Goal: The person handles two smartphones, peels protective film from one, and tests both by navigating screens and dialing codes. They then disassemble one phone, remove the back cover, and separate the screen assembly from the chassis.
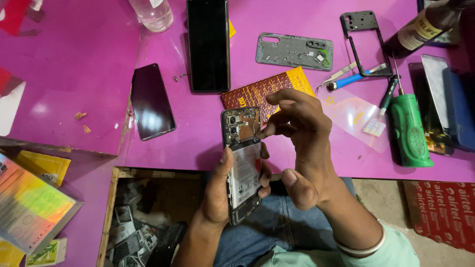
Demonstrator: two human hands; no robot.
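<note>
Your left hand (217, 190) is wrapped around the lower half of the opened black smartphone (242, 163) with its back cover off, thumb along its left edge and fingers curled behind, holding it upright over your lap at the edge of the pink worktable (89, 64). Your right hand (302, 133) is half curled, its fingertips (262, 132) pinched at the upper right edge of the phone beside the exposed circuit board and camera block; whether they hold a small part or only press on the frame cannot be told.

This looks like work on the top section of the board, with the white-labelled battery below untouched. A careful next move calls for a steady left grip and a light, precise touch at that corner.

On the table lie the grey detached back cover (294, 51), a black plastic middle frame (363, 42), a dark screen panel (152, 101), a second black phone (208, 44), a blue-handled screwdriver (349, 80) and a green cylindrical tool holder (408, 131), all well apart from the phone.
</note>
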